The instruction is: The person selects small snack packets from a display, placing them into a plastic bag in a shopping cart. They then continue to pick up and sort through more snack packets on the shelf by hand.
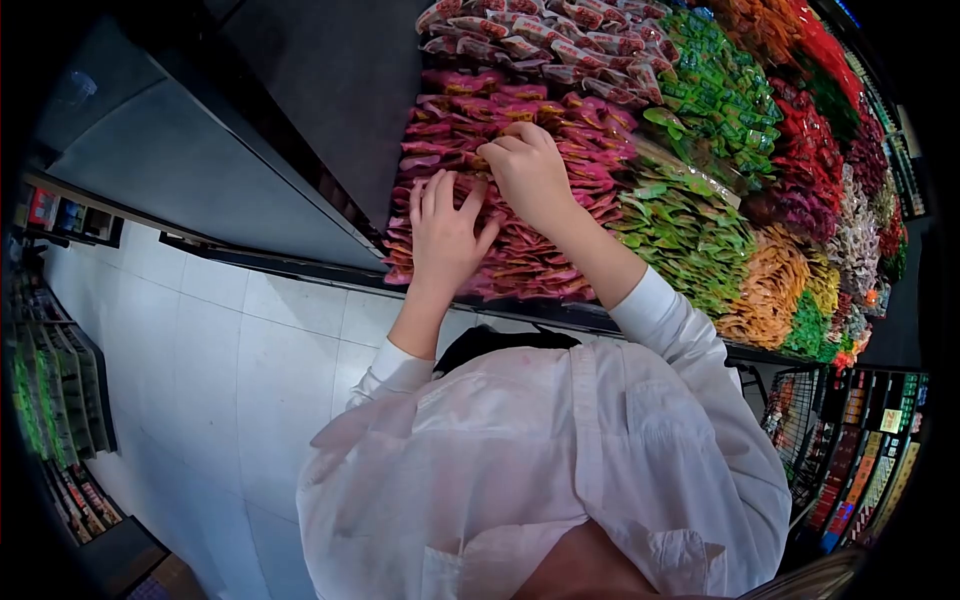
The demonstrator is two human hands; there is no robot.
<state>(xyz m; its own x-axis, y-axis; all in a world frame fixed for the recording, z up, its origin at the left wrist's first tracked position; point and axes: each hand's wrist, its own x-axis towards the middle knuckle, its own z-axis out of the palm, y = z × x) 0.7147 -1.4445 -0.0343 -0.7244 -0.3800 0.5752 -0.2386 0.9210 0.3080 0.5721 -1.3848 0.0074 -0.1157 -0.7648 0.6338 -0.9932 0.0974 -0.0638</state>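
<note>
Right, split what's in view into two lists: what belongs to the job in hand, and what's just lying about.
Job in hand:
pink packets, beneath both hands
left hand, fingers spread
right hand, fingers bent

Just lying about:
white-and-red packets
green packets
orange packets
wire basket

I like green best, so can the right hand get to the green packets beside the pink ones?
Probably yes: the right hand is at the pink packets, and the green packets lie beside them, uncovered, with nothing seeming to block the way.
</note>
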